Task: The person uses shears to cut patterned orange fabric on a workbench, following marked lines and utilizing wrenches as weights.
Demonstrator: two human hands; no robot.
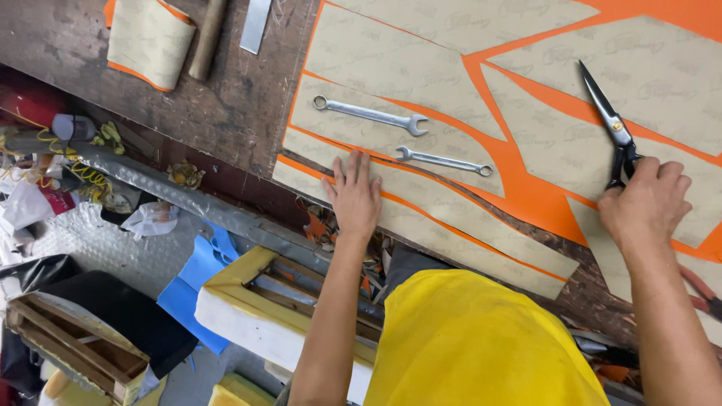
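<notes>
A pair of black-handled scissors is held in the right hand, with the fingers closed through and around the handle loops. The long blades are seen pointing away from the grip, up and slightly to the left, with their tips close together, over a beige paper pattern piece that lies on an orange sheet. The orange sheet is spread on a dark, worn wooden workbench.

The left hand is laid flat, palm down and fingers spread, on a long beige pattern strip at the near edge of the bench. Nothing is gripped by this hand; the strip is only pressed down. Well to the left of the scissors grip, and just beyond the fingertips of the left hand, two combination wrenches are placed on the pattern pieces: a larger wrench farther away and a smaller wrench closer to the hand.

Far to the left of both hands, near the top edge of the view, a rolled beige and orange sheet is seen beside a wooden handle and a flat metal ruler. Below the bench, a wooden frame and blue scraps are visible.
</notes>
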